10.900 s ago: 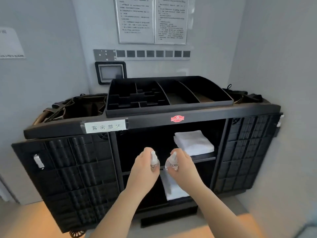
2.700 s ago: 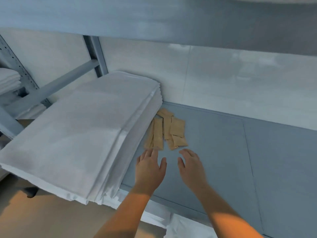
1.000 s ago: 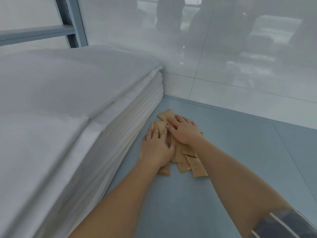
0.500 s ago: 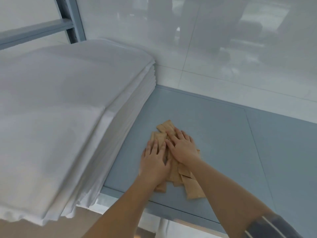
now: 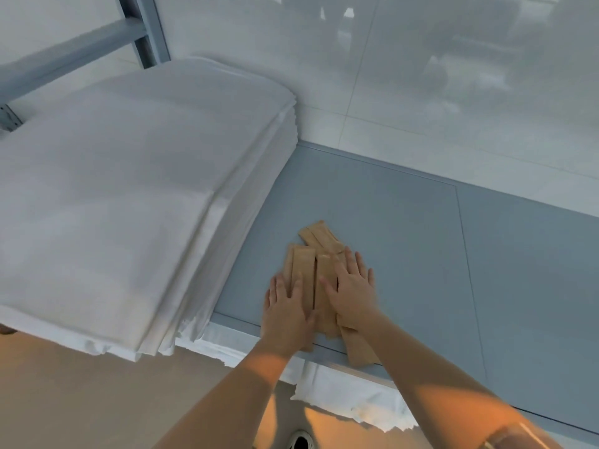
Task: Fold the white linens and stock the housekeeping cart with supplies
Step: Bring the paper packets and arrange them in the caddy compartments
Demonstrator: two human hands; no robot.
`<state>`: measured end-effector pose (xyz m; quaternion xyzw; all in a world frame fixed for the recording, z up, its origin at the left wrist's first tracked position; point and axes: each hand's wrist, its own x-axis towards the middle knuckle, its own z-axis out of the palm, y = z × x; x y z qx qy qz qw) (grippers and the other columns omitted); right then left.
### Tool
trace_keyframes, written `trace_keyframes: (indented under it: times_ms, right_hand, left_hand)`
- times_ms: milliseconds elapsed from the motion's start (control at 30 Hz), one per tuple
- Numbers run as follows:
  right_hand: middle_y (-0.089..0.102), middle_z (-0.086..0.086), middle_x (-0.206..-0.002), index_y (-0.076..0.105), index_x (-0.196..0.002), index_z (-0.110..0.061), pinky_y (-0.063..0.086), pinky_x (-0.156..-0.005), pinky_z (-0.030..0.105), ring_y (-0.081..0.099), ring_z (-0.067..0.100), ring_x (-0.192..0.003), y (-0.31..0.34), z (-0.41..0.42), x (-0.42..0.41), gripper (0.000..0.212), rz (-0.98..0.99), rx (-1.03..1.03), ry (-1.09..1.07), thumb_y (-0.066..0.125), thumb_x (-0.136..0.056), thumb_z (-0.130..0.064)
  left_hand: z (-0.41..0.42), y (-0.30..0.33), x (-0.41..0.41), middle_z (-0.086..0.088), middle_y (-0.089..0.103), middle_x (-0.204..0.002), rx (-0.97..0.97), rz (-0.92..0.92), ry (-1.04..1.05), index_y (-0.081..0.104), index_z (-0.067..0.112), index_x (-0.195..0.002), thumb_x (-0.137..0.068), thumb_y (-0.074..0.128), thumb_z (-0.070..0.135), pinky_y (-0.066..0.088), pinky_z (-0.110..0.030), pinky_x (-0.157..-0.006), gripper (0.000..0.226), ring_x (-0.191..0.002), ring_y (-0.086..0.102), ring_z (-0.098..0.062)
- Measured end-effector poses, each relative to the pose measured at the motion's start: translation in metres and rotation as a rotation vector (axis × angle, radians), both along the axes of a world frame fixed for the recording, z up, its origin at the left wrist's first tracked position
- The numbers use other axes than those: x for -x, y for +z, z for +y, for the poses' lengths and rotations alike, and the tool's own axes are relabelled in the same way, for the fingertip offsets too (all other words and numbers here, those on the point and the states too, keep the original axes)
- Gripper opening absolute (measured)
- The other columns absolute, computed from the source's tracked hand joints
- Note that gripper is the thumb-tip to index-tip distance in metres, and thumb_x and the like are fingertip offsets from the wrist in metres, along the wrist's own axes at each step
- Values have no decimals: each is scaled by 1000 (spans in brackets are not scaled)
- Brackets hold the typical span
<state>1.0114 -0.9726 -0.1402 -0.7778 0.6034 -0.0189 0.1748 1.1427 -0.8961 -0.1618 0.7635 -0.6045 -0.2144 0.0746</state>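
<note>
Pressing flat on tan paper packets (image 5: 304, 270) at lower centre of frame, both palms down. Left hand (image 5: 287, 311) lying with fingers straight and slightly spread over the left packets, gripping nothing, just weighing them down. Right hand (image 5: 351, 290) doing the same on the right packets, fingers extended, thumb angled toward the other hand. Probably raking the loose pile together toward the shelf (image 5: 405, 238) front edge for one scoop, since thin flat packets are hard to pinch off a flat surface. One packet (image 5: 358, 350) already overhanging the edge at lower centre, likely easing a grab from below. Packets fanning out, top ones pointing to upper centre, none lifted. Sitting just beside, not touching, the stack of folded white linens (image 5: 129, 196) filling the left of frame, stack hanging over the shelf front. Cart not in view, so stocking step pending. Shoe tip (image 5: 299, 440) showing at bottom centre.
</note>
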Motion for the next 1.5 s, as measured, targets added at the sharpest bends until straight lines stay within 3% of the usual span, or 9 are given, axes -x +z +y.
trace_keyframes:
  times_ms: [100, 267, 500, 667, 800, 1000, 1233, 1400, 1500]
  right_hand:
    - [-9, 1, -161, 0, -151, -40, 2, -116, 55, -11, 30, -147, 2, 33, -7, 69, 37, -47, -63, 38, -94, -53]
    - [-8, 0, -161, 4, -150, -43, 3, -117, 55, -10, 34, -147, -3, 57, -25, 67, 50, -138, -195, 37, -93, -58]
    - [9, -2, -161, 12, -151, -38, 2, -118, 50, -4, 27, -148, -14, 50, -30, 66, 29, -57, -191, 37, -93, -58]
    - [19, -6, -158, 17, -151, -36, 6, -115, 59, 2, 24, -147, -16, 40, -33, 68, 10, -48, -210, 47, -92, -52]
    - [30, -3, -151, 29, -146, -34, 3, -112, 64, 14, 24, -143, -13, 37, -41, 62, 43, 0, -202, 54, -89, -39]
    - [30, 10, -152, 31, -145, -28, -8, -115, 52, 11, 25, -146, -13, 38, -57, 59, 84, 47, -102, 50, -89, -30]
    - [13, 19, -157, 22, -149, -24, 13, -116, 39, 12, 33, -145, -5, 35, -73, 66, -5, -54, -166, 53, -91, -32]
    - [42, 10, -136, 23, -148, -23, 27, -106, 36, 36, 28, -125, 2, 29, -79, 63, 25, -5, -180, 52, -91, -28]
    - [48, 8, -123, 32, -141, -23, 31, -99, 36, 42, 26, -116, 4, 27, -84, 52, 39, 5, -190, 50, -92, -22]
  left_hand:
    - [8, 5, 4, -22, 6, -157, -28, -40, 1, 11, 19, -151, -94, 39, 52, 7, -41, -118, 72, -147, 1, -33]
    - [11, 12, 10, -17, 19, -153, -13, -67, 59, 20, 21, -148, -98, 41, 30, 21, -38, -112, 55, -141, 14, -31]
    - [5, 18, 7, -13, 34, -128, 14, 121, 97, 22, 26, -147, -96, 42, 20, 42, -34, -88, 55, -107, 44, -28]
    - [1, 20, 2, -10, 37, -119, -3, 178, 89, 20, 29, -149, -97, 43, 15, 46, -33, -81, 58, -85, 51, -23]
    - [-1, 19, -6, -10, 36, -121, -4, 147, 116, 19, 28, -149, -98, 44, 16, 47, -32, -80, 58, -81, 47, -20]
    - [1, 20, -22, -10, 34, -122, -29, 112, 174, 20, 27, -147, -96, 47, 18, 47, -35, -78, 58, -90, 51, -25]
    - [5, 24, -37, -9, 34, -116, -1, 93, 198, 20, 28, -146, -96, 44, 18, 44, -33, -70, 55, -82, 42, -21]
    - [5, 25, -40, -9, 34, -117, -4, 68, 203, 19, 29, -146, -94, 44, 10, 44, -33, -71, 61, -81, 42, -20]
    - [6, 25, -40, -9, 34, -116, -3, 82, 202, 18, 31, -147, -91, 47, 4, 47, -34, -73, 69, -84, 46, -23]
